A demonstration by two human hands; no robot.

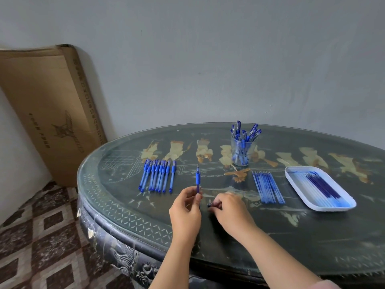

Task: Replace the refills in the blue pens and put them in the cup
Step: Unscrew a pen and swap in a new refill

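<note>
Pen [197, 180] stands tip-up, pinched in left fingers [196, 197]; right fingers [215, 205] pinch a dark cap [209, 204], seemingly next to go on.

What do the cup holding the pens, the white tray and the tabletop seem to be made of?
Cup: clear glass or hard plastic, since the pens show through its wall. Tray: probably white plastic, smooth with a rounded rim. Tabletop: dark lacquered-looking wood with pale inlaid figures, apparently under a glass sheet, judging by its glossy clear edge.

Uncapped blue pen [197, 180] upright; cup [241, 152] w/ pens.
</note>
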